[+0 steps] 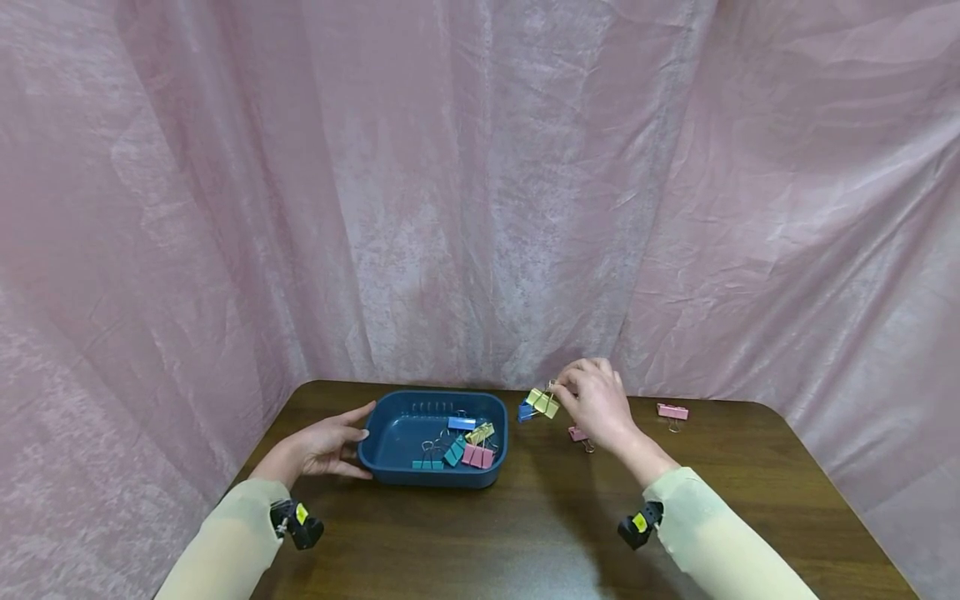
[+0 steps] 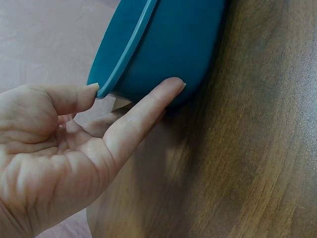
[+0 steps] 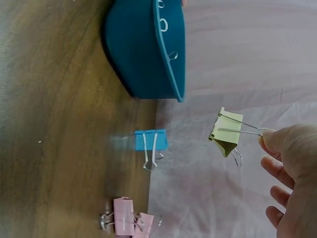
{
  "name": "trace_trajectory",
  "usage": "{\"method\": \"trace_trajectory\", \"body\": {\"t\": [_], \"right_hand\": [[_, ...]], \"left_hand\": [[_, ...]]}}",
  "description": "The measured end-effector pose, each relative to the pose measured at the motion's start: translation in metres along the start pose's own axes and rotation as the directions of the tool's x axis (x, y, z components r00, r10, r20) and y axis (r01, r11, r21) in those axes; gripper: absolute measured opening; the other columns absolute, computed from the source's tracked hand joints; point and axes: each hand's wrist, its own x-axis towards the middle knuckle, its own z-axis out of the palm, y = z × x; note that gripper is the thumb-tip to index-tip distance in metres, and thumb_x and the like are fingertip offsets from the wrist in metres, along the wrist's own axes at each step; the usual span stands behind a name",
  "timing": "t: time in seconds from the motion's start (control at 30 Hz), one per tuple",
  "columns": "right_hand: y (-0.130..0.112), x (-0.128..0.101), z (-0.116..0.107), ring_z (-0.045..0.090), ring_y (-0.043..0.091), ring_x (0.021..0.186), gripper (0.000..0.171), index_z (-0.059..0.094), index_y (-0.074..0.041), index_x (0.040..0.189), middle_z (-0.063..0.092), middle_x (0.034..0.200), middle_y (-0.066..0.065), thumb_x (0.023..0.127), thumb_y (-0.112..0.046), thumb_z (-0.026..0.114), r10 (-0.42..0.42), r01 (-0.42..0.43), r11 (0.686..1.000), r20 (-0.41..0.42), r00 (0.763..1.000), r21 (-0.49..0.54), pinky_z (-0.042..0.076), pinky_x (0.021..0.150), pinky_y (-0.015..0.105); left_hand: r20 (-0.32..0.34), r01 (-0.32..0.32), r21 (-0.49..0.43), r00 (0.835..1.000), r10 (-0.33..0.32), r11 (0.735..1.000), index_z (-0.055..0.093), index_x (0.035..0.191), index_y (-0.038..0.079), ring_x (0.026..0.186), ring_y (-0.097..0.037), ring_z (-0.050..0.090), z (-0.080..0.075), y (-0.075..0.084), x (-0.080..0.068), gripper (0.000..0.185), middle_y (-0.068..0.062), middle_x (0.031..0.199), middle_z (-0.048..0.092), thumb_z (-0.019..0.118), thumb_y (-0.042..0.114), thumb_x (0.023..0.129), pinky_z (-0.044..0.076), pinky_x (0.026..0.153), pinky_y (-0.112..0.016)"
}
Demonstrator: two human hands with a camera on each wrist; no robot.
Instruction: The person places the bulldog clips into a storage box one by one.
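Two hands work at a dark worktop (image 1: pixel 555 517). The right hand (image 1: pixel 596 404) pinches the wire handle of a yellow clip (image 1: pixel 542 402) between thumb and fingertips, the other fingers loosely curled; the clip hangs clear of the worktop, its body pointing away from the hand toward the tray (image 1: pixel 378 454). The tray lies to the left of the clip, near but not under it, and a blue clip (image 1: pixel 526 412) rests on the worktop just beside the tray's right wall, below the raised clip. The left hand (image 1: pixel 322 446) steadies the tray's left end, thumb on the rim and a straight finger pressed along the wall; it grips nothing. Several clips already lie in the tray. Pink clips (image 3: pixel 126 221) remain on the worktop near the right hand, which is the nearer hand to them.
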Motion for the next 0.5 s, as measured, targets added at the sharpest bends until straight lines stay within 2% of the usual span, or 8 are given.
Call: {"method": "trace_trajectory", "body": {"t": [0.5], "right_hand": [[-0.0088, 0.0091, -0.0110, 0.052, 0.034, 0.117, 0.012, 0.077, -0.014, 0.090, 0.071, 0.110, 0.003, 0.092, -0.026, 0.078, -0.024, 0.024, 1.000, -0.025, 0.999, -0.001, 0.041, 0.094, 0.051]], "left_hand": [[-0.008, 0.001, -0.010, 1.000, -0.001, 1.000, 0.006, 0.166, 0.023, 0.131, -0.058, 0.046, -0.0001, 0.0000, 0.0010, 0.065, -0.038, 0.159, 0.014, 0.035, 0.004, 0.111, 0.053, 0.087, -0.066]]}}
